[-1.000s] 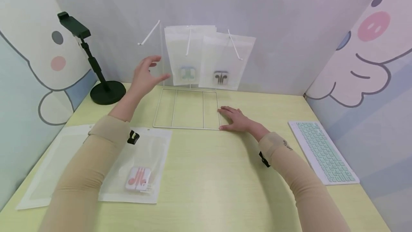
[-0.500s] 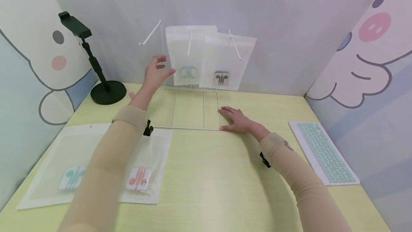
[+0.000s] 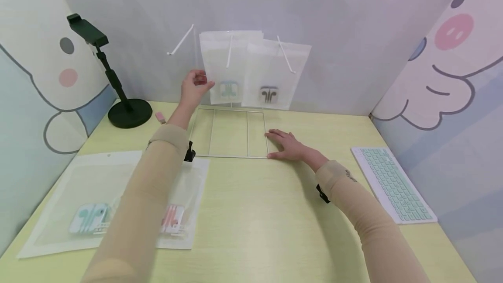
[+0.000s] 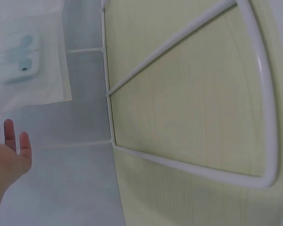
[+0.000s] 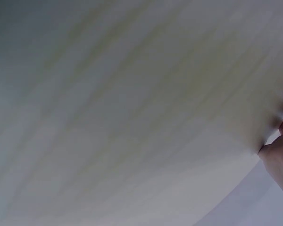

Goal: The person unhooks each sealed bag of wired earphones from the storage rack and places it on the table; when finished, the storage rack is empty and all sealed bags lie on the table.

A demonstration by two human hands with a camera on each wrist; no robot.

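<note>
My left hand point(image 3: 195, 87) is raised at the left upright of a white wire rack point(image 3: 220, 157), by the left edge of a hanging pouch point(image 3: 214, 58). In the left wrist view its fingers point(image 4: 10, 134) are loosely bent below that pouch; whether they touch pouch or wire is unclear. Behind its clear front lie pale blue earphones point(image 3: 229, 89) in a case. A second pouch point(image 3: 292, 62) with black earphones point(image 3: 269, 95) hangs to the right. My right hand point(image 3: 287, 145) rests with spread fingers on the right side of the rack's base.
Two white pouches lie at front left, holding green earphones point(image 3: 90, 217) and pink earphones point(image 3: 173, 219). A black phone stand point(image 3: 129, 112) is at back left, near a small pink object point(image 3: 160, 117). A keyboard point(image 3: 394, 185) lies at right. The rack's left hook point(image 3: 180, 39) juts forward.
My left hand has moved right to the left hanging pouch's edge, its fingers bending slightly more. The small pink object and green earphones came into view. My right hand stays put.
</note>
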